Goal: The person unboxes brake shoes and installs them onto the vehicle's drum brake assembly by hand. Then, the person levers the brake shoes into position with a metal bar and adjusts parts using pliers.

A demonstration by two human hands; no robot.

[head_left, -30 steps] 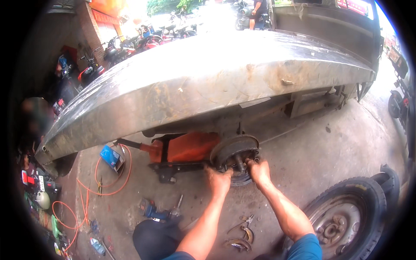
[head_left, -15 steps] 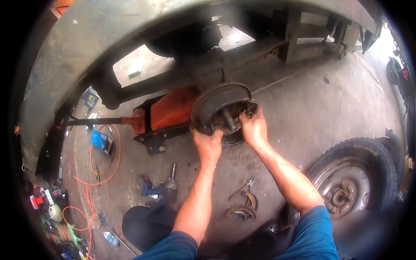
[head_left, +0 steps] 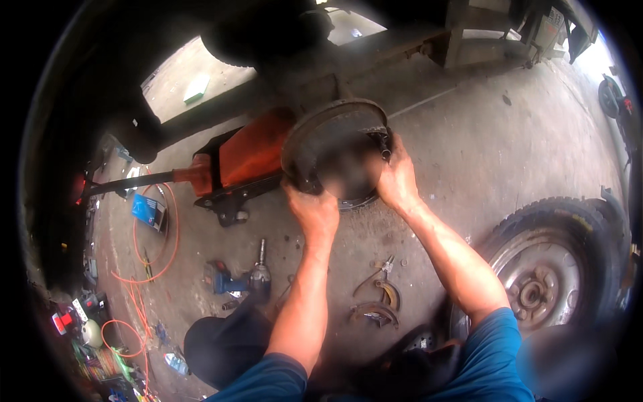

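Observation:
A dark, round drum brake assembly [head_left: 321, 134] sits at the axle end in the upper middle. My left hand [head_left: 313, 209] grips its lower left edge, thumb in front and fingers mostly hidden behind. Opposite, my right hand [head_left: 400, 179] is closed around the right edge, beside a small coil-like part [head_left: 386, 153]. The middle of the assembly is blurred. On the floor between my forearms lie loose curved brake shoes [head_left: 377, 312] with a thin cable. A blue cordless impact wrench [head_left: 242, 278] rests left of my left forearm.
An orange floor jack [head_left: 251, 155] stands under the axle, its long handle [head_left: 137, 184] reaching left. A tyred wheel [head_left: 546, 281] lies at right. An orange hose [head_left: 175, 236] loops around a blue box [head_left: 149, 210]. Vehicle frame [head_left: 375, 57] spans above.
The view has shifted, so the brake assembly sits slightly higher and further left. Both hands stay on its edges. Its middle, with a central shaft visible before, is now blurred.

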